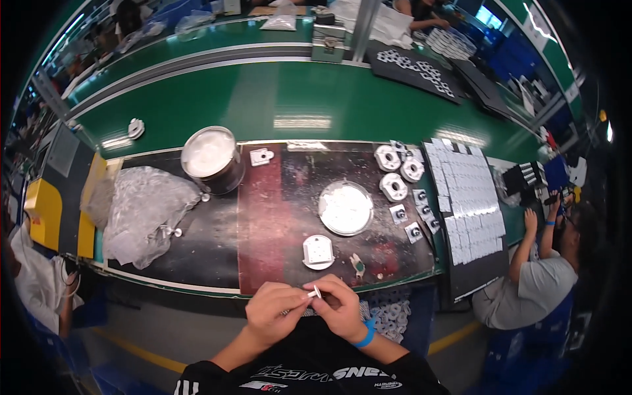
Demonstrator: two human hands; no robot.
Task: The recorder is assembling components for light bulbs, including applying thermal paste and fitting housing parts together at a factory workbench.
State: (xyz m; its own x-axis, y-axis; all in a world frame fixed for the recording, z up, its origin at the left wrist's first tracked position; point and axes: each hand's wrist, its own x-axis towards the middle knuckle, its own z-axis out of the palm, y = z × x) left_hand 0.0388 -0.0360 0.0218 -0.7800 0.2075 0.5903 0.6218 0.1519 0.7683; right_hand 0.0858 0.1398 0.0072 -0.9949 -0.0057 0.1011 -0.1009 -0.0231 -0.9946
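By the table's (210,263) near edge, left hand (271,311) and right hand (341,309) pinch a stemmed part (317,291) pointing left, axis roughly crosswise, white, disc-headed.

The person wore a black shirt (316,349) whose sleeves left the forearms (242,347) bare. White stripes (186,387) marked the left sleeve (205,376). Slanted lettering (362,373), partly outlined, partly solid white, crossed the front above a small white-and-red emblem (263,386). A bright blue wristband (366,334) circled the arm beside the right hand (341,311).
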